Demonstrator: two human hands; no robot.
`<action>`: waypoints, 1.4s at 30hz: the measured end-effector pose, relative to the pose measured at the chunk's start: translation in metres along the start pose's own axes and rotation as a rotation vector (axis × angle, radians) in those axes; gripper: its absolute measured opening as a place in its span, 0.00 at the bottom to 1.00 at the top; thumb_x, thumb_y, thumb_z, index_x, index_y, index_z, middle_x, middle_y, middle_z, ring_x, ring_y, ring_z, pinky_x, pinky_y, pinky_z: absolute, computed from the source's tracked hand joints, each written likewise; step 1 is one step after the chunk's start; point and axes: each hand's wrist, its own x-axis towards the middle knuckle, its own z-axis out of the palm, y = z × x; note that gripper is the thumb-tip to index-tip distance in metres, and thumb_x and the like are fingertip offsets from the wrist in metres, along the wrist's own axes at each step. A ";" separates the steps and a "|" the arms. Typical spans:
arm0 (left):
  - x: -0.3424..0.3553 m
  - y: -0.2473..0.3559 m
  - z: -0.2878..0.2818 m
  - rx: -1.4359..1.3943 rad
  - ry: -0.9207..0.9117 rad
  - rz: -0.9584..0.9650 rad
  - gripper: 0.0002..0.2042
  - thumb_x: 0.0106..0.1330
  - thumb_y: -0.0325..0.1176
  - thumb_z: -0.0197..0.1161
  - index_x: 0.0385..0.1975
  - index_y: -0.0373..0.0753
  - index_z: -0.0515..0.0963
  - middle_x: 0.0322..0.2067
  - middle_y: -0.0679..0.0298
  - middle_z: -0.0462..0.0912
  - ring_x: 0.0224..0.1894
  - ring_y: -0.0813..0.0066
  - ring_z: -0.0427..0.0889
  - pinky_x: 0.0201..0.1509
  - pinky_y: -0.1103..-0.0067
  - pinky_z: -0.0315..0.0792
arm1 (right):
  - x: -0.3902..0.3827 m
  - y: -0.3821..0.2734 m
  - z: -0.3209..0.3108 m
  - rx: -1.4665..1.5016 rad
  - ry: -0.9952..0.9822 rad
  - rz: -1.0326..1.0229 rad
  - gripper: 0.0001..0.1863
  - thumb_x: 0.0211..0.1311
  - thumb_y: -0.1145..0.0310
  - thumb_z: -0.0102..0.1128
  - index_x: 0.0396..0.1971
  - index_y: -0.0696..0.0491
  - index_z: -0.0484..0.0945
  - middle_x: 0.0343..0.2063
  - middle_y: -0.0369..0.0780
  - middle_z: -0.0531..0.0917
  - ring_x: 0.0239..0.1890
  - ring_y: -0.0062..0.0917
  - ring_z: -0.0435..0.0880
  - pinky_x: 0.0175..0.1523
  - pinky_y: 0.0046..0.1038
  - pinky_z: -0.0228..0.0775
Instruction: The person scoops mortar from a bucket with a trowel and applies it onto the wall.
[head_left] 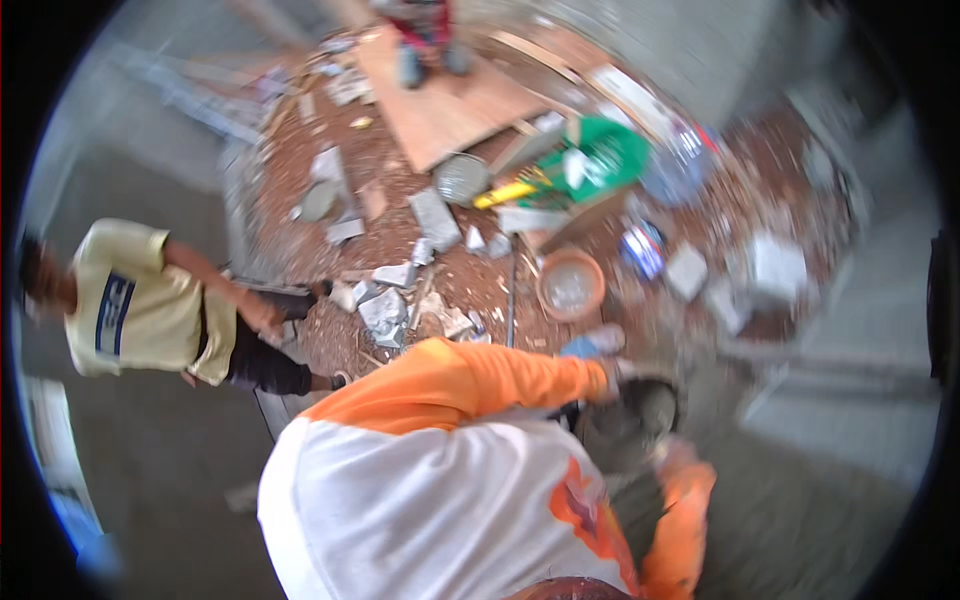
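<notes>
A dark round pan [645, 405] with grey wet-looking material in it is low over the grey floor, between my two hands. My left hand [615, 378], at the end of an orange sleeve, is closed on the pan's upper left rim. At the lower right side of the pan is my right hand [676, 456]. Its fingers are smeared by motion, so their grip does not show. Just above the left hand, a blurred foot or shoe [602, 340] shows next to an orange-brown bowl [571, 285] with greyish contents.
A person in a yellow shirt [130, 300] stands at left; another person's legs [430, 62] show on a wooden board [440, 115]. Rubble [385, 318], a green basin [610, 155] with a yellow-handled tool [510, 190], a clear bottle [680, 165] and concrete blocks [778, 266] lie on reddish earth.
</notes>
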 end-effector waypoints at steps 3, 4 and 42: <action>0.005 0.004 -0.011 -0.288 -0.540 -0.776 0.23 0.41 0.32 0.56 0.43 0.50 0.74 0.36 0.59 0.79 0.40 0.64 0.77 0.44 0.75 0.70 | -0.028 -0.062 0.001 -0.279 0.089 -0.204 0.23 0.49 0.53 0.54 0.44 0.50 0.70 0.46 0.47 0.72 0.43 0.38 0.76 0.48 0.37 0.68; 0.005 -0.003 0.002 -0.283 -0.497 -0.772 0.23 0.41 0.32 0.56 0.43 0.50 0.74 0.36 0.59 0.79 0.40 0.64 0.77 0.44 0.75 0.70 | -0.007 -0.036 0.024 -0.214 0.094 -0.282 0.23 0.48 0.55 0.54 0.43 0.51 0.70 0.45 0.47 0.73 0.41 0.37 0.77 0.46 0.37 0.69; 0.022 -0.010 0.008 -0.193 -0.720 -0.921 0.19 0.43 0.38 0.63 0.28 0.25 0.74 0.23 0.49 0.79 0.30 0.59 0.78 0.36 0.72 0.69 | -0.081 0.008 0.030 0.726 0.249 -0.052 0.16 0.56 0.62 0.51 0.43 0.53 0.70 0.35 0.45 0.76 0.36 0.31 0.77 0.39 0.27 0.71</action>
